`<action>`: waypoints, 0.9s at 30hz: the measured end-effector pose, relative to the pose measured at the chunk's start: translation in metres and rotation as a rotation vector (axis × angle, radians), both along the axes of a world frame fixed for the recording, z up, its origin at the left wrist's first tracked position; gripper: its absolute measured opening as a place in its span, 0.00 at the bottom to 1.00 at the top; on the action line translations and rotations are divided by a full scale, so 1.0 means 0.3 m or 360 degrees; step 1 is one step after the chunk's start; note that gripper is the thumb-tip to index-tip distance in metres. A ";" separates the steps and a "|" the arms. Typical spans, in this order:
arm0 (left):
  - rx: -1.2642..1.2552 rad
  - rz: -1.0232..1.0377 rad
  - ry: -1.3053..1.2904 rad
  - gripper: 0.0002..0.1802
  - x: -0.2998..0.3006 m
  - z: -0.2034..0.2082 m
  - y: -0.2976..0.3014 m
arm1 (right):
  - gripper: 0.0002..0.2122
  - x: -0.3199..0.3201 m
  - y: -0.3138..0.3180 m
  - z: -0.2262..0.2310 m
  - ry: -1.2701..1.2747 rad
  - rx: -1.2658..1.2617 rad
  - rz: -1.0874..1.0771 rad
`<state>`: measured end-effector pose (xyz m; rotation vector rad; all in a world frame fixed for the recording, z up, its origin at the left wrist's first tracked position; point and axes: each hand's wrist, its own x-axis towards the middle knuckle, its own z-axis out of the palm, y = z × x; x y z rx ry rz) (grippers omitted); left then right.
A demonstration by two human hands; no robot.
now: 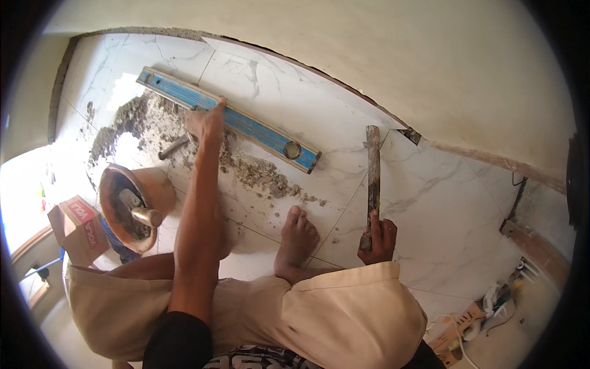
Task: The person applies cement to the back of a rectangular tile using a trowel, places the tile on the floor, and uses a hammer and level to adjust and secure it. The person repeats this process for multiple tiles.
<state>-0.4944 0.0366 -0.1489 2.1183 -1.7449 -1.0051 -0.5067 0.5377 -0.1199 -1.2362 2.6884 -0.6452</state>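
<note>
A long blue spirit level [252, 131] lies aslant on white marbled floor tiles. My left hand [208, 123] grips its near edge left of the middle, one finger over the top face. Near that wrist a short dark handle [174, 147] lies in crumbled grey mortar [261, 175]; the rest of it cannot be made out. By my right knee, my right hand [379, 240] is closed around the near end of a wooden-handled tool [373, 169]. The handle points away from me, and the fingers partly cover its dark near end.
A terracotta-coloured bucket [163, 184] with mortar and a wooden-handled trowel [147, 216] stands at left, next to an open cardboard box [80, 229]. My bare foot [296, 240] rests on the tiles. A wall [430, 74] bounds the far side; clutter [485, 313] lies at lower right.
</note>
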 end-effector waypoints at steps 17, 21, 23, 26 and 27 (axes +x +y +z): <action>-0.0799 -0.1229 0.0712 0.84 -0.329 -0.162 0.213 | 0.29 -0.171 -0.133 0.234 0.0176 0.0106 0.0643; -0.0695 -0.1143 0.0511 0.86 -0.402 -0.186 0.269 | 0.28 -0.233 -0.152 0.265 0.0301 0.0265 0.0780; -0.0710 -0.1151 0.0505 0.86 -0.395 -0.197 0.253 | 0.29 -0.259 -0.158 0.258 0.0378 0.0312 0.0846; -0.0753 -0.1144 0.0424 0.86 -0.388 -0.225 0.230 | 0.28 -0.306 -0.180 0.250 0.0419 0.0418 0.0917; -0.0768 -0.1143 0.0403 0.86 -0.385 -0.235 0.225 | 0.28 -0.315 -0.182 0.246 0.0431 0.0458 0.0935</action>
